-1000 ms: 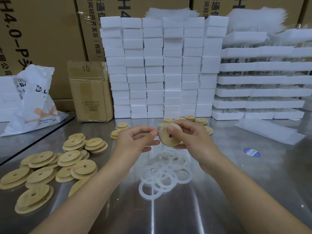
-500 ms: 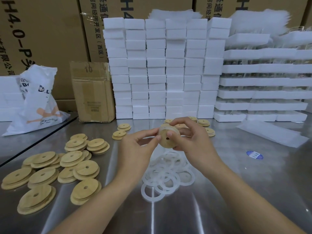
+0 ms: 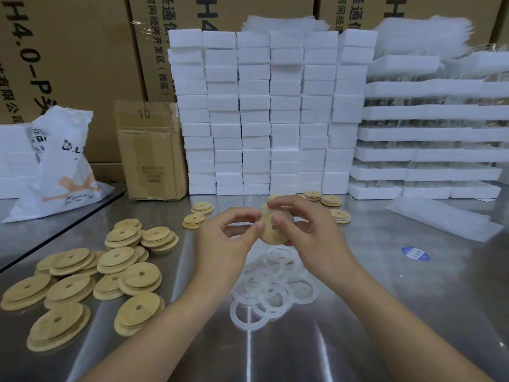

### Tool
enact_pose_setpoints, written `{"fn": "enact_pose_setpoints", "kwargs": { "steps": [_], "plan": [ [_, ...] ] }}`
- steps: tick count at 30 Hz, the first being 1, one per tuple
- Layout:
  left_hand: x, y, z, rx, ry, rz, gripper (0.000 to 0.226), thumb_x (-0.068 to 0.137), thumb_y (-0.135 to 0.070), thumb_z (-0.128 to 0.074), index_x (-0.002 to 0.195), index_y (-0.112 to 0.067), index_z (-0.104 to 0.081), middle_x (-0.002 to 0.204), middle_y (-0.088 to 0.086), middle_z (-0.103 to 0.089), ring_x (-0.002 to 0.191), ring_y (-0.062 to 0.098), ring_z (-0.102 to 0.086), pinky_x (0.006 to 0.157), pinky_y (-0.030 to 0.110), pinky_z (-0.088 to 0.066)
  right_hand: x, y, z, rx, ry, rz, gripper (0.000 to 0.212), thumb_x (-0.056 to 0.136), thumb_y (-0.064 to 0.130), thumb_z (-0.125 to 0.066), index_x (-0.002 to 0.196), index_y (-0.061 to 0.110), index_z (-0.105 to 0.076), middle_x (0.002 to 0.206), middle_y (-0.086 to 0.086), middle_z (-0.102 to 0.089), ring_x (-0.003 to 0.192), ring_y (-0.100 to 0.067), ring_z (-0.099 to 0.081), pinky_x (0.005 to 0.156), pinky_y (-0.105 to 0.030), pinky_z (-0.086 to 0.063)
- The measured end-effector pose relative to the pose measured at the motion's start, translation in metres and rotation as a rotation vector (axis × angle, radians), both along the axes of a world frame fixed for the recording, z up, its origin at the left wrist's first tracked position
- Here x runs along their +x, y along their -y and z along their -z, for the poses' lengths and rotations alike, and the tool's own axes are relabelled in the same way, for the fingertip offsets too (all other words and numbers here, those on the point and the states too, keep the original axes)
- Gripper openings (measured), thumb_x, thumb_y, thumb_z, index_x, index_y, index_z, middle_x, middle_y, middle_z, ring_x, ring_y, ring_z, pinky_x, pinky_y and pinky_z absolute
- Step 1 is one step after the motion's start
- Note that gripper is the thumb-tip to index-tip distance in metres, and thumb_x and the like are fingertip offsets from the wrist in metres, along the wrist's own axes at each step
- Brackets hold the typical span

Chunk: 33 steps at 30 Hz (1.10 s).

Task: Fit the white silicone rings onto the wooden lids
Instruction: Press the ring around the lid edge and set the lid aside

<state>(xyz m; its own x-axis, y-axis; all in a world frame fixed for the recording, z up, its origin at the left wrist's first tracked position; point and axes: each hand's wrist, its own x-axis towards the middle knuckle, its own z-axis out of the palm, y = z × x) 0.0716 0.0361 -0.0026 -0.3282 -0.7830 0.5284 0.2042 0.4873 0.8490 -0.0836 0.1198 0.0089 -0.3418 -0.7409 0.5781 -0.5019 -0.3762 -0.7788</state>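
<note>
matt wooden lids [image 3: 68, 260], glossy metal table [image 3: 385, 312]

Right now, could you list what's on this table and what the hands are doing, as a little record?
hands: left hand and right hand both pinch one held lid above the metal table
ring on it: too unclear to tell
rings: silicone rings in a loose pile under the hands
lids: spare lids heaped at left; small stacks behind the hands
background: foam blocks, cardboard box, white bag
</note>
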Motion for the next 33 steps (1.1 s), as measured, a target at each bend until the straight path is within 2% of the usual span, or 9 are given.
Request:
{"fn": "enact_pose_setpoints", "kwargs": {
  "steps": [4,10,14,18,25,33],
  "plan": [
    [-0.0009,0.0017,0.0004,-0.007,0.027,-0.007,0.015,0.09,-0.007,-0.085,0.094,-0.021,-0.081,0.093,-0.009,-0.081,0.086,0.01,-0.078,0.069,0.018,-0.056,0.0008,-0.0014,-0.0012,0.005,-0.023,-0.018,0.02,0.102,0.008,-0.066,0.114,0.024,-0.072,0.111,0.01,-0.073,0.104,-0.018,-0.071,0.085,-0.057,-0.06],
    [-0.0006,0.0017,0.0011,-0.021,0.05,-0.013,0.012,0.091,-0.009,-0.084,0.094,-0.02,-0.08,0.093,-0.009,-0.08,0.088,0.01,-0.077,0.074,0.017,-0.056,0.0026,-0.0034,-0.002,0.028,0.007,-0.046,0.018,0.104,0.006,-0.063,0.105,0.025,-0.065,0.105,0.002,-0.073,0.094,-0.032,-0.073,0.084,-0.06,-0.058],
    [-0.0007,0.0012,-0.0003,-0.018,0.063,-0.016,0.012,0.091,-0.011,-0.084,0.094,-0.021,-0.08,0.093,-0.012,-0.08,0.088,0.006,-0.076,0.073,0.019,-0.059,0.0041,-0.0036,-0.0034,0.034,0.033,-0.046,0.015,0.104,0.008,-0.064,0.107,0.022,-0.065,0.107,0.003,-0.074,0.098,-0.029,-0.073,0.088,-0.058,-0.059],
    [0.0,0.0007,-0.0006,-0.014,0.069,-0.015,0.012,0.09,-0.011,-0.085,0.096,-0.02,-0.081,0.092,-0.01,-0.081,0.092,0.006,-0.076,0.077,0.02,-0.061,0.0046,-0.0031,-0.0026,0.051,0.085,-0.027,0.012,0.102,0.012,-0.068,0.109,0.019,-0.063,0.114,-0.004,-0.072,0.098,-0.032,-0.074,0.092,-0.057,-0.058],
    [0.0008,0.0018,-0.0012,0.036,0.035,0.012,0.01,0.088,-0.01,-0.087,0.094,-0.016,-0.081,0.091,-0.006,-0.082,0.091,0.008,-0.077,0.079,0.015,-0.057,0.0045,-0.0031,-0.0028,0.024,0.096,-0.023,0.012,0.1,0.012,-0.07,0.1,0.019,-0.06,0.107,-0.01,-0.071,0.095,-0.036,-0.073,0.089,-0.062,-0.057],
    [0.0009,0.004,-0.0009,0.144,0.054,0.046,0.012,0.085,-0.023,-0.09,0.092,-0.021,-0.08,0.092,-0.006,-0.083,0.09,0.006,-0.078,0.076,0.012,-0.056,0.0071,-0.0015,0.0026,-0.058,-0.035,0.032,0.015,0.101,0.01,-0.067,0.1,0.023,-0.061,0.101,0.001,-0.072,0.102,-0.027,-0.069,0.084,-0.06,-0.056]
  ]
}}
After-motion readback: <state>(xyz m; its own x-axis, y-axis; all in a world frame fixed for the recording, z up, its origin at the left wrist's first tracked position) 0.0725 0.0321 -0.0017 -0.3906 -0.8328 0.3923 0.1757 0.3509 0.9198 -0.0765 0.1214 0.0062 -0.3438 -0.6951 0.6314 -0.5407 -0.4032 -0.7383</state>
